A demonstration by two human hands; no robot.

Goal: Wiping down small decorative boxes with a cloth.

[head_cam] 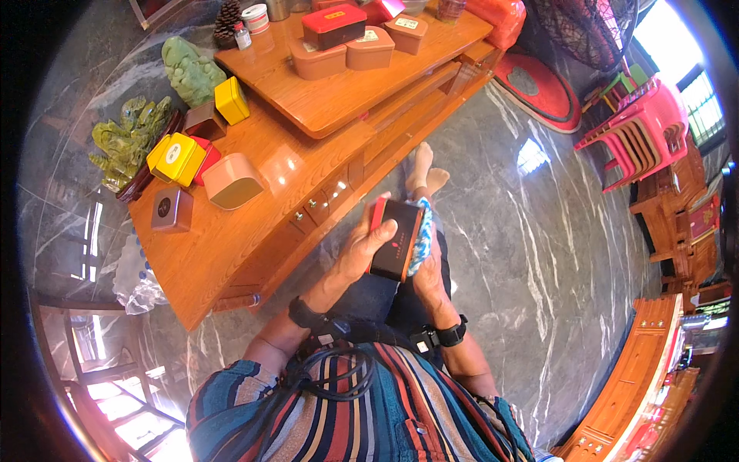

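In front of my lap I hold a black box with red edges [394, 239]. My left hand [361, 248] grips its left side, the thumb lying across the dark face, which bears small writing. A blue-and-white cloth [422, 237] is pressed against the box's right side by my right hand [428, 271]; most of those fingers are hidden behind cloth and box. On the wooden cabinet [277, 202] to the left are a rose-gold tin [234, 181], a brown square tin [172, 209], a yellow tin [178, 159] with a red box [209, 160] beside it, and another yellow tin [232, 100].
A raised top [323, 110] carries brown boxes [369, 49] and a red-lidded box [333, 26]. Green stone carvings [187, 69] stand along the cabinet's back. Stacked pink stools [641, 133] and a red round mat [537, 89] are on the right, on a grey marble floor [508, 231].
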